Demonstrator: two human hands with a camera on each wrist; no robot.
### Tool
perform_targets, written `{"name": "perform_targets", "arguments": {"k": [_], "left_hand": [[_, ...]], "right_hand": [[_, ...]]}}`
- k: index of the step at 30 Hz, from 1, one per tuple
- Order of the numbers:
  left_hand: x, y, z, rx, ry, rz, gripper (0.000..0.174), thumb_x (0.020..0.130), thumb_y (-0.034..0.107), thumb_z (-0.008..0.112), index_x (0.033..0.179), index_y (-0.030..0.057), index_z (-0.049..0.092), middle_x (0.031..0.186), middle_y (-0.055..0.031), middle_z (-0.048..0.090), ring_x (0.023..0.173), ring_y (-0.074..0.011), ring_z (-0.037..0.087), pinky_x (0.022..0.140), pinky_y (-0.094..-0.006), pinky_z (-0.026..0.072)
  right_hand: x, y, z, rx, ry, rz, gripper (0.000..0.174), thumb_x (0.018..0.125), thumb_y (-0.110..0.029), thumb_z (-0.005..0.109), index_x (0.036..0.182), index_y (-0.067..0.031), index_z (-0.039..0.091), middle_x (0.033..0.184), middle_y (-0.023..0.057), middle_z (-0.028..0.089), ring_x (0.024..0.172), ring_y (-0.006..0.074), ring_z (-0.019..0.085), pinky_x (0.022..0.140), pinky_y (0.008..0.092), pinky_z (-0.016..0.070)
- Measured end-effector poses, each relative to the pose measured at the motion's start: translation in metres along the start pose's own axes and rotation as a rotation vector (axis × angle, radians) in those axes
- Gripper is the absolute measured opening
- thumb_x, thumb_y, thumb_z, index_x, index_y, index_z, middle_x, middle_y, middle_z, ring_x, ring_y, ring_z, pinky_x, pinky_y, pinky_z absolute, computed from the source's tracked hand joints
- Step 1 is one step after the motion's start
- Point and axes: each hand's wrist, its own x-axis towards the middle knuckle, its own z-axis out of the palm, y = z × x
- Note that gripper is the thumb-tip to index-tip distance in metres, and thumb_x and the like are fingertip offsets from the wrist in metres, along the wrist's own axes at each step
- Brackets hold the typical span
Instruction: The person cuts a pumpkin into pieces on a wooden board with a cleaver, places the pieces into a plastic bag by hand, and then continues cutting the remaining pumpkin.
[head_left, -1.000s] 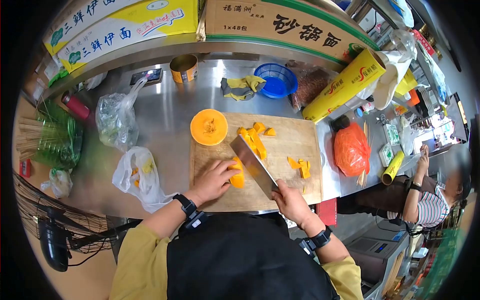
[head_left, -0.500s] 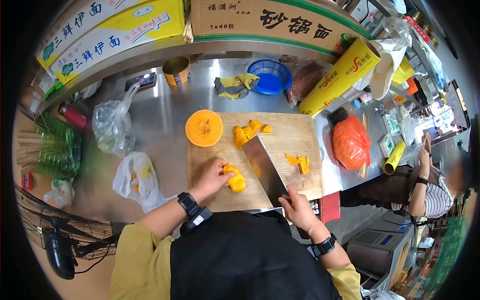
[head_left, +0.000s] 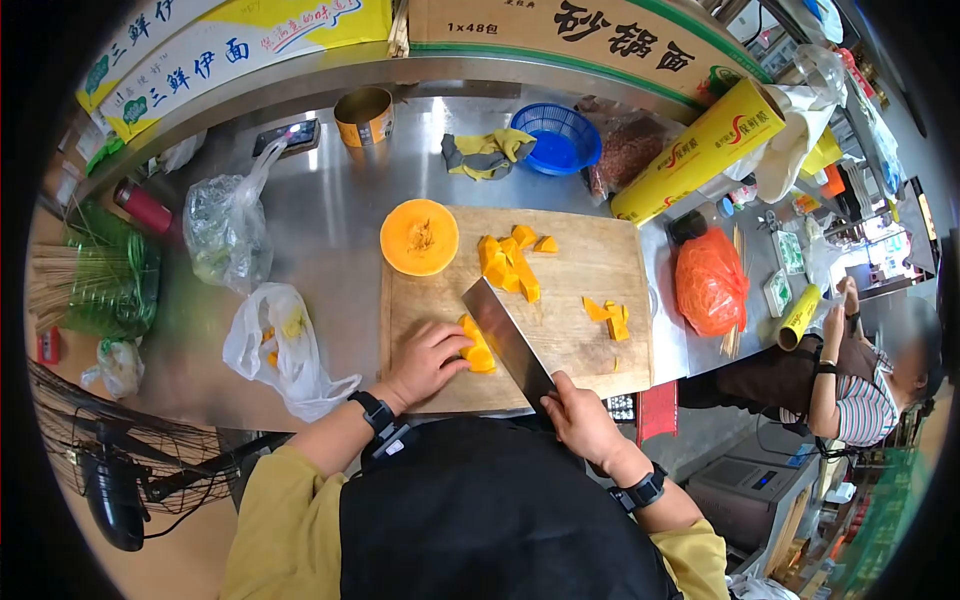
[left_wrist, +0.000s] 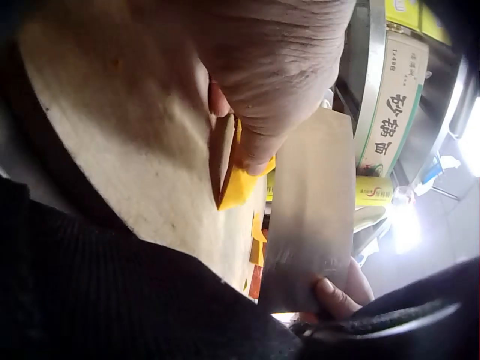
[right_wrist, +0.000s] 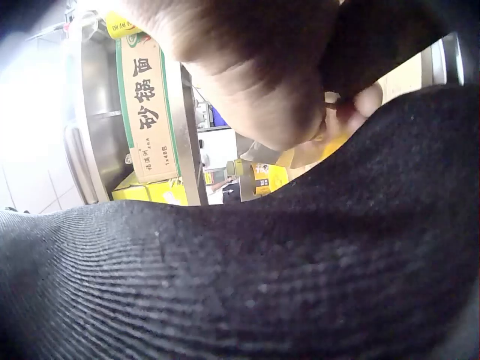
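On the wooden cutting board (head_left: 590, 275), my left hand (head_left: 422, 362) holds a wedge of orange pumpkin (head_left: 479, 350) with its fingertips. In the left wrist view the pumpkin wedge (left_wrist: 238, 186) sits under the bent fingers, its lower edge at the board. My right hand (head_left: 585, 420) grips a cleaver (head_left: 508, 335) by its handle, with the broad blade slanting just right of the wedge. Most of the handle is hidden by the fingers. A pumpkin half (head_left: 420, 238), cut face up, stands at the board's upper left corner. Pumpkin chunks (head_left: 512, 270) lie beyond the blade.
Smaller pumpkin scraps (head_left: 612, 318) lie on the board's right. Plastic bags (head_left: 285, 350) stand left of it, a red bag (head_left: 711, 285) right. Behind are a can (head_left: 364, 118), a cloth (head_left: 487, 154) and a blue basket (head_left: 556, 138). Another person (head_left: 840, 390) stands at the right.
Half a second ago the left hand had the wedge turned with its broad face up; now it stands narrower beside the blade. The cleaver has come back leftward, close to the wedge.
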Motion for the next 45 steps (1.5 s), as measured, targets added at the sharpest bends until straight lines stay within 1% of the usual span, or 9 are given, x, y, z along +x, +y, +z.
{"name": "perform_targets", "arguments": {"k": [4,7,10,13,19,34,40,43,45], "left_hand": [[0.001,0.002,-0.002,0.040,0.000,0.018,0.034,0.077,0.017,0.076,0.107,0.0055,0.064,0.112,-0.0101,0.059,0.100,-0.0299,0.057,0.089,-0.0371,0.0488],[0.001,0.001,0.001,0.073,0.006,0.057,0.036,0.076,0.017,0.076,0.107,0.0041,0.063,0.110,-0.0099,0.060,0.100,-0.0299,0.057,0.088,-0.0371,0.0490],[0.002,0.001,0.003,0.065,0.013,0.045,0.037,0.074,0.017,0.077,0.105,0.0033,0.063,0.109,-0.0105,0.060,0.099,-0.0298,0.057,0.087,-0.0370,0.0491],[0.010,0.003,0.003,0.057,-0.020,0.024,0.034,0.076,0.017,0.074,0.105,0.0039,0.062,0.108,-0.0089,0.059,0.101,-0.0273,0.057,0.088,-0.0356,0.0498],[0.013,-0.002,0.006,0.039,0.005,0.060,0.029,0.075,0.012,0.074,0.101,0.0029,0.063,0.105,-0.0089,0.060,0.099,-0.0266,0.057,0.085,-0.0347,0.0503],[0.012,-0.008,0.010,0.037,0.087,0.057,0.028,0.071,0.009,0.075,0.097,0.0025,0.068,0.101,-0.0069,0.064,0.095,-0.0247,0.061,0.082,-0.0329,0.0521],[0.013,-0.007,0.009,0.047,0.051,0.062,0.025,0.073,0.012,0.074,0.097,0.0046,0.067,0.101,-0.0066,0.062,0.096,-0.0245,0.059,0.084,-0.0326,0.0512],[0.013,-0.006,0.005,0.050,0.016,0.048,0.027,0.074,0.014,0.074,0.097,0.0045,0.065,0.104,-0.0068,0.061,0.098,-0.0256,0.058,0.086,-0.0332,0.0504],[0.013,-0.004,0.002,0.004,-0.007,0.014,0.029,0.075,0.012,0.073,0.102,0.0049,0.063,0.108,-0.0079,0.059,0.100,-0.0273,0.058,0.088,-0.0348,0.0497]], "right_hand": [[0.000,-0.013,0.002,-0.098,-0.009,0.021,0.016,0.094,-0.007,0.055,0.101,-0.0006,0.042,0.074,0.0233,0.063,0.070,0.0433,0.063,0.062,0.0468,0.0494],[0.000,-0.018,0.006,-0.048,-0.035,0.085,0.016,0.094,-0.007,0.055,0.102,-0.0008,0.042,0.078,0.0259,0.063,0.080,0.0480,0.061,0.066,0.0498,0.0485],[-0.003,-0.021,0.010,-0.039,-0.004,0.080,0.017,0.094,-0.009,0.055,0.103,-0.0009,0.042,0.078,0.0265,0.062,0.077,0.0473,0.061,0.065,0.0499,0.0480],[-0.005,-0.031,0.009,-0.080,-0.046,0.136,0.018,0.096,-0.014,0.051,0.104,-0.0037,0.040,0.077,0.0280,0.062,0.075,0.0477,0.061,0.065,0.0550,0.0476],[-0.008,-0.031,0.016,-0.132,-0.023,0.075,0.016,0.094,-0.011,0.051,0.102,-0.0041,0.040,0.086,0.0260,0.062,0.075,0.0467,0.061,0.064,0.0533,0.0494],[0.018,-0.025,0.019,-0.330,-0.180,0.114,0.022,0.085,-0.003,0.052,0.103,-0.0034,0.039,0.084,0.0234,0.062,0.071,0.0436,0.064,0.061,0.0520,0.0522],[0.058,-0.007,0.033,-0.228,-0.098,0.047,0.020,0.094,-0.013,0.053,0.104,-0.0044,0.038,0.073,0.0242,0.062,0.067,0.0461,0.061,0.059,0.0537,0.0482],[0.058,0.003,0.032,-0.186,-0.083,-0.021,0.022,0.093,-0.012,0.056,0.106,-0.0033,0.040,0.071,0.0243,0.061,0.067,0.0477,0.060,0.058,0.0528,0.0485],[0.052,0.006,0.026,-0.102,0.008,-0.105,0.024,0.093,-0.011,0.057,0.110,-0.0021,0.042,0.069,0.0221,0.061,0.061,0.0425,0.061,0.054,0.0478,0.0489]]}}
